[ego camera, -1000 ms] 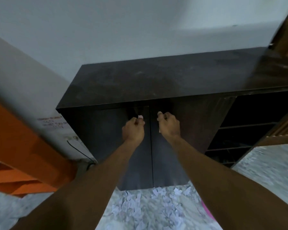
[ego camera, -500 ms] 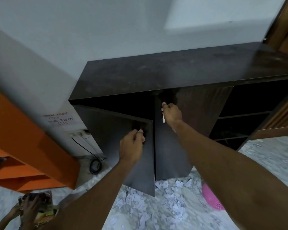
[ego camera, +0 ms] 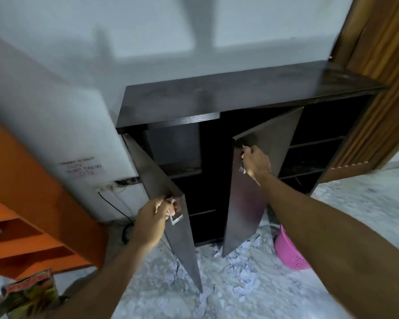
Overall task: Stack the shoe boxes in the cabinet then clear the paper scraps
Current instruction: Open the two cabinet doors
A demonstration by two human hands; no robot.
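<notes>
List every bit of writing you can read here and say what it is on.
"CCTV" and "DO NOT TURN OFF CCTV": handwritten on the white paper notice taped to the wall; its top line is too blurred to read.
Colourful package at lower left: print too blurred to read.
Nothing else bears text.

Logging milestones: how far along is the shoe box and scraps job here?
Done: both cabinet doors are swung open. In hand: the left hand grips the left door's handle, the right hand the right door's. Left: no shoe boxes visible inside, and paper scraps cover the floor by the pink basket.
</notes>
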